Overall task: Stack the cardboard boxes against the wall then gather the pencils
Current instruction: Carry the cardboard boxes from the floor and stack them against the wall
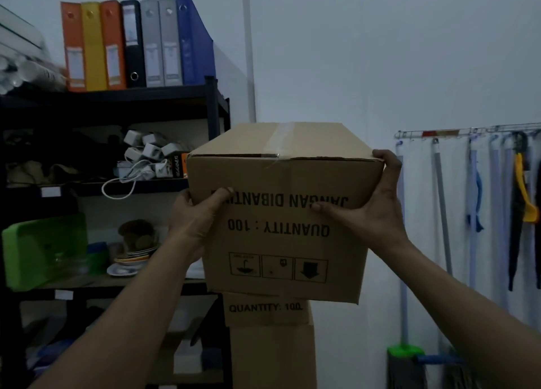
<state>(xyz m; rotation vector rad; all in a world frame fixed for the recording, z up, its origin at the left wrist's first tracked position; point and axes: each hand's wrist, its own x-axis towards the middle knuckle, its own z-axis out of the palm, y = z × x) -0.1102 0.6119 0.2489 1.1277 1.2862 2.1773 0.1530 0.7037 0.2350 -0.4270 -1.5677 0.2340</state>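
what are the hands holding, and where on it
The upper cardboard box, held by both: left hand grips its left front edge, right hand grips its upper right corner.

Counts: left hand (202,213), right hand (377,210). 3 cardboard boxes (281,213): 1 between hands, 2 below. 6 binders (93,46), 1 blue file holder (193,43) above left hand.

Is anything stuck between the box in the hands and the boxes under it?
Nothing visible. The held box, gripped by the left hand and right hand, is right over the lower box by the wall. Its bottom edge hides that box's top.
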